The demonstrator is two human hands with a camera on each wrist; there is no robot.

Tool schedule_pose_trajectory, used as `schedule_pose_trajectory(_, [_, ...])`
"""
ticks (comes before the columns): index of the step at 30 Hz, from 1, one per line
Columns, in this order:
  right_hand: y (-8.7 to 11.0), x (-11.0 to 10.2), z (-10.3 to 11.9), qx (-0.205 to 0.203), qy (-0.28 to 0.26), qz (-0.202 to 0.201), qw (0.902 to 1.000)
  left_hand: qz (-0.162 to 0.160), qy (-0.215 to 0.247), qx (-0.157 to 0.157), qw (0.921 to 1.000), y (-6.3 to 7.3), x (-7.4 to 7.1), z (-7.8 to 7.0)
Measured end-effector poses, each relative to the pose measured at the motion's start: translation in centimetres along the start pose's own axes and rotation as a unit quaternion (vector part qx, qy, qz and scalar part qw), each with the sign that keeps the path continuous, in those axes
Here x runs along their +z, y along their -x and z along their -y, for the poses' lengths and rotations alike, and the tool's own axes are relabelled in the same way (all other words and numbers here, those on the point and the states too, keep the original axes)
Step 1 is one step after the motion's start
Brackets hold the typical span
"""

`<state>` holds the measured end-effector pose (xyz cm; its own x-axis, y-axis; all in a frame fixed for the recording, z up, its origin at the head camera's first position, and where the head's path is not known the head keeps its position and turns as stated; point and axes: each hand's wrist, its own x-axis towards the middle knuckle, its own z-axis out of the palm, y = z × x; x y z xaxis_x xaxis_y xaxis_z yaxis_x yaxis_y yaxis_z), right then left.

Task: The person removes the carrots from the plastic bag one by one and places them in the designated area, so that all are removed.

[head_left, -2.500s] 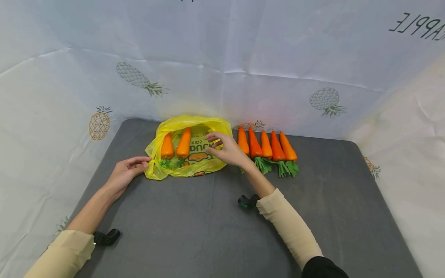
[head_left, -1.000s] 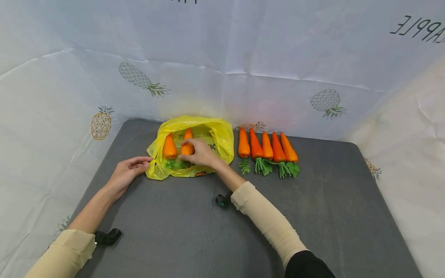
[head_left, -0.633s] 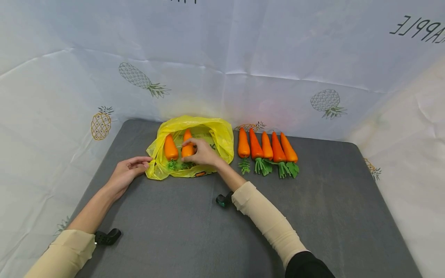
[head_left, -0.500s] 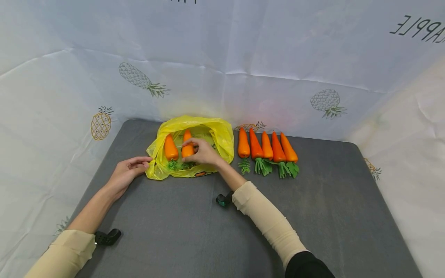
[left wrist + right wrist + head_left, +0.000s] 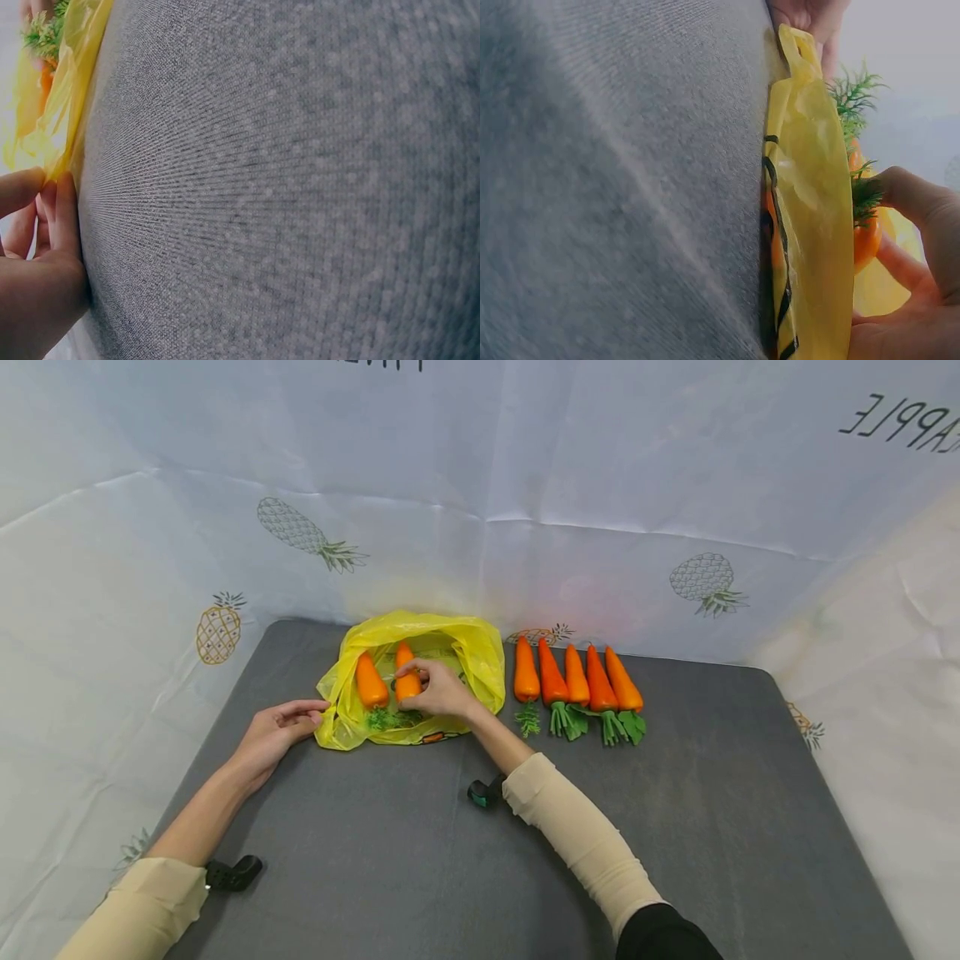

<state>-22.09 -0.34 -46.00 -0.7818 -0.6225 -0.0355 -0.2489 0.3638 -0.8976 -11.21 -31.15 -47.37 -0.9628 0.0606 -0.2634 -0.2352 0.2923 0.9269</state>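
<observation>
A yellow plastic bag (image 5: 486,664) lies on its side at the back of the table, its mouth toward me. My left hand (image 5: 273,735) pinches the bag's left edge between thumb and fingers, clearer in the left wrist view. Inside the bag, my right hand (image 5: 442,692) holds an orange carrot (image 5: 405,655) by its thick end. Green leaves (image 5: 866,199) of that carrot stick up by the thumb in the right wrist view. Left of it, a second carrot (image 5: 371,682) rests in the bag with its tip pointing back. Part of the bag's print is hidden by my right hand.
Several more carrots (image 5: 551,672) lie in a row to the right of the bag, leaves toward me. The grey table (image 5: 720,793) meets a pale cloth backdrop (image 5: 570,460) printed with pineapples. A dark strap device (image 5: 234,873) sits at my left forearm.
My right hand has moved left from above the bag's right part and taken hold of the right-hand carrot inside. Both bagged carrots have shifted slightly. My left hand stays at the bag's edge.
</observation>
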Motion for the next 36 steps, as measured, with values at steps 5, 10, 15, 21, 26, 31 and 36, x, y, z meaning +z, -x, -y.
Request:
schedule_pose_trajectory(5, [0.6, -0.7, 0.6, 0.004, -0.032, -0.008, 0.9994, 0.002, 0.003, 0.003, 1.0000, 0.1, -0.1, 0.0])
schedule_pose_trajectory(10, [1.5, -1.5, 1.3, 0.003, -0.061, -0.001, 0.9981, 0.003, 0.006, 0.005, 1.0000, 0.0, -0.1, 0.2])
schedule_pose_trajectory(15, [2.2, -2.1, 1.8, 0.002, -0.063, -0.009, 0.9980, 0.002, 0.005, 0.007, 1.0000, 0.0, -0.2, 0.2])
schedule_pose_trajectory(21, [3.4, -3.1, 2.6, -0.001, -0.064, -0.013, 0.9978, 0.001, 0.003, 0.003, 1.0000, 0.0, -0.1, 0.2])
schedule_pose_trajectory(26, [5.0, -4.3, 3.2, -0.011, -0.056, -0.008, 0.9984, 0.001, 0.002, 0.003, 1.0000, -0.1, -0.1, 0.2])
schedule_pose_trajectory(31, [6.6, -5.6, 3.5, -0.011, -0.047, 0.001, 0.9988, 0.000, 0.000, 0.005, 1.0000, -0.1, -0.1, 0.2])
schedule_pose_trajectory(36, [8.3, -7.2, 4.0, -0.017, -0.035, 0.007, 0.9992, 0.000, 0.001, 0.004, 1.0000, -0.1, 0.0, 0.3])
